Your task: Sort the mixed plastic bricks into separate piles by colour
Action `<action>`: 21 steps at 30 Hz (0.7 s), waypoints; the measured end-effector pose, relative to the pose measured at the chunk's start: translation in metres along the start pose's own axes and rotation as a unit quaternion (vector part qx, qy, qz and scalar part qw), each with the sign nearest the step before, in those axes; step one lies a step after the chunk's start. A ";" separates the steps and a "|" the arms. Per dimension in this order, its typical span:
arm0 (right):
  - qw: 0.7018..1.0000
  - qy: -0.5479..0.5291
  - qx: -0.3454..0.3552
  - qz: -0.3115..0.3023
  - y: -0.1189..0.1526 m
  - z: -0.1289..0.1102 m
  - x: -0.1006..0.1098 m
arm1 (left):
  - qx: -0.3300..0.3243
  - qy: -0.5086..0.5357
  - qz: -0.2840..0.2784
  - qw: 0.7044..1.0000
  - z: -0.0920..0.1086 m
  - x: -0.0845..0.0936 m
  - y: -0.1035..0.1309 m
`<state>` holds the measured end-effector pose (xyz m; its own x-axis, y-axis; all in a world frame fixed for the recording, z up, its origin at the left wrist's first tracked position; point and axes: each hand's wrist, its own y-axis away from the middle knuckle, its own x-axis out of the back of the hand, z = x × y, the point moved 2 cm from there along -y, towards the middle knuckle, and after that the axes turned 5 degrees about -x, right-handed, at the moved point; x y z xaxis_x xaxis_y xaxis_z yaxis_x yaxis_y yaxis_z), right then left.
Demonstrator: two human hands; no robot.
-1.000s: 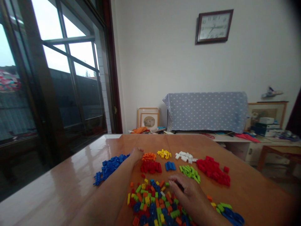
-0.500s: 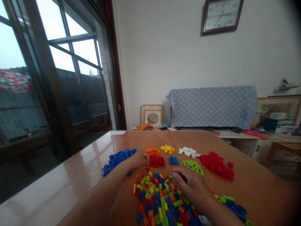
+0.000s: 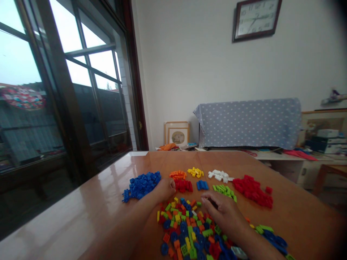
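My left hand has its fingers curled together at the left edge of the dark red brick pile; whatever it may hold is hidden. My right hand hovers over the right side of the mixed colored pieces, its thumb and forefinger close together, with nothing clearly visible between them. Just beyond it lie green bricks and small blue bricks. A large blue pile is left of my left hand.
Orange, yellow and white pieces form a back row on the brown table. A bright red pile sits at the right. Blue and green parts lie beside my right forearm.
The camera view has shifted slightly, moving the scene a little to the right. My left hand has edged a little forward against the dark red pile; my right hand stays almost in place.
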<state>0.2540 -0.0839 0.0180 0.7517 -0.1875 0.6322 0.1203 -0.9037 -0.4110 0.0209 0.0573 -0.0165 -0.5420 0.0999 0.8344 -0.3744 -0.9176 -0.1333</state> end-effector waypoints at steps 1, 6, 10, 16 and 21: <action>1.000 0.000 -0.001 0.000 0.000 0.000 0.000 | 0.004 -0.004 0.015 1.000 0.001 0.000 -0.001; 1.000 0.002 -0.006 0.000 0.000 0.000 0.003 | 0.011 -0.017 0.046 0.999 0.007 0.011 0.001; 1.000 0.006 -0.008 -0.008 0.001 0.000 0.003 | 0.005 -0.032 -0.001 0.999 0.001 0.028 0.013; 1.000 0.006 -0.001 -0.018 0.002 -0.002 0.001 | 0.013 -0.067 -0.089 0.994 -0.020 0.037 0.037; 1.000 0.015 -0.010 -0.022 0.002 0.000 0.000 | 0.008 -0.080 -0.104 0.991 -0.025 0.032 0.047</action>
<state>0.2541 -0.0855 0.0170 0.7268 -0.1578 0.6685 0.1402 -0.9187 -0.3693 -0.0329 0.0271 -0.0096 -0.3284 0.2265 0.9170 -0.4536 -0.8894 0.0572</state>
